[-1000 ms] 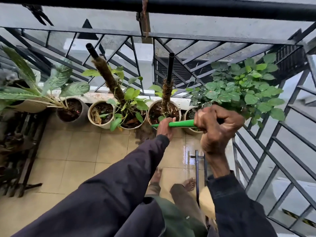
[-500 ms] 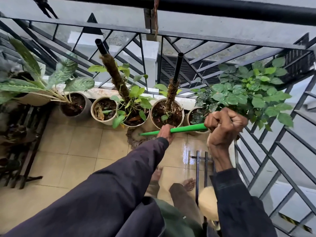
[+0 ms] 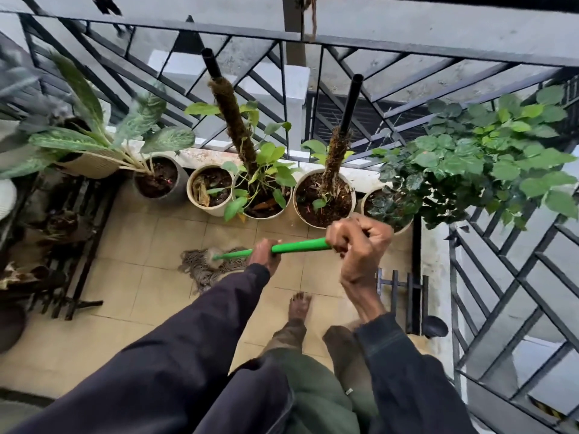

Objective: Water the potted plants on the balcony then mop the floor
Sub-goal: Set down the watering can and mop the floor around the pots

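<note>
A green mop handle (image 3: 297,246) runs from right to left across the middle of the view. My right hand (image 3: 360,242) grips its upper end. My left hand (image 3: 264,253) holds it lower down, nearer the head. The grey string mop head (image 3: 206,266) lies flat on the beige floor tiles (image 3: 131,277), in front of the pots. Several potted plants stand in a row along the railing: a grey pot (image 3: 159,181), a small cream pot (image 3: 208,189), two pots with moss poles (image 3: 324,198), and a bushy one (image 3: 388,208) at the right.
The black metal railing (image 3: 407,54) closes off the far side and the right side. A dark slatted rack (image 3: 62,245) with dried plant matter stands at the left. A low black metal frame (image 3: 404,286) sits by the right wall. My bare foot (image 3: 299,306) is on the tiles.
The mop head has swept left and toward me, out from the pots onto open tiles. Both hands dropped lower with the handle. The camera tilted further down.
</note>
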